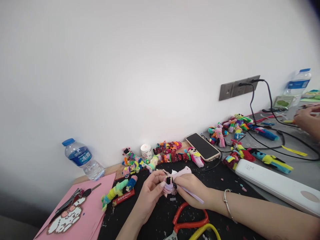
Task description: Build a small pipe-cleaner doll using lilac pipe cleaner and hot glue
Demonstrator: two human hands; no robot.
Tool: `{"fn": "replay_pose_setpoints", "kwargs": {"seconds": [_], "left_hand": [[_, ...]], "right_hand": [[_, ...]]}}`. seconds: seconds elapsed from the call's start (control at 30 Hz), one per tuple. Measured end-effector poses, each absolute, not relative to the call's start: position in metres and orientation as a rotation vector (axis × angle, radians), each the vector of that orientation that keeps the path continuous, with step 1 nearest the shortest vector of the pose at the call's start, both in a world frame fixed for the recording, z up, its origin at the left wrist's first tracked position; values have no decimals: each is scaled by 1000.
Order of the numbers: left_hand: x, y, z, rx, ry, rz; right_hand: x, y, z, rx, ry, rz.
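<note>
My left hand [153,190] is closed around a small lilac and black pipe-cleaner figure [169,187], just above the black mat [155,218]. My right hand [193,186] meets it from the other side, its fingertips at the figure. In my right hand is a pale pink flat tool [183,171] with a rounded end; its working end is hidden, so I cannot tell its kind. A lilac strip [193,195] sticks out below the same hand. Scissors with red and yellow handles [191,226] lie on the mat in front of my right hand.
Colourful pipe-cleaner figures [135,163] line the wall side, with more [237,126] at right. Nearby are a phone [202,146], a white device [277,186], black cables [265,143], a water bottle [83,159] and pink sheets [92,203]. Another person's hand [308,118] is at far right.
</note>
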State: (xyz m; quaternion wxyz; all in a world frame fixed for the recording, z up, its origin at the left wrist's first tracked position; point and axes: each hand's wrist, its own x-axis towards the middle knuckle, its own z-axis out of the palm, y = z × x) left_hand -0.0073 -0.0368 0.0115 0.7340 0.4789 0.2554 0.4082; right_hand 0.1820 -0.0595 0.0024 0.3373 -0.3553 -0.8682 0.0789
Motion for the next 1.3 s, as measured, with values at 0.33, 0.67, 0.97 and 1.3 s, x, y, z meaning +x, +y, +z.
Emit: {"fn": "replay_pose_setpoints", "kwargs": {"seconds": [0.33, 0.67, 0.97, 1.3], "left_hand": [[-6, -35, 6, 1145, 614, 944], [-7, -33, 4, 1208, 710, 975], [-7, -32, 5, 1236, 710, 1002], [-7, -33, 6, 1219, 742, 983]], "right_hand": [[182, -60, 3, -912, -2253, 225], [182, -58, 0, -950, -2265, 184], [182, -59, 1, -927, -2264, 193], [183, -59, -1, -904, -2276, 192]]}}
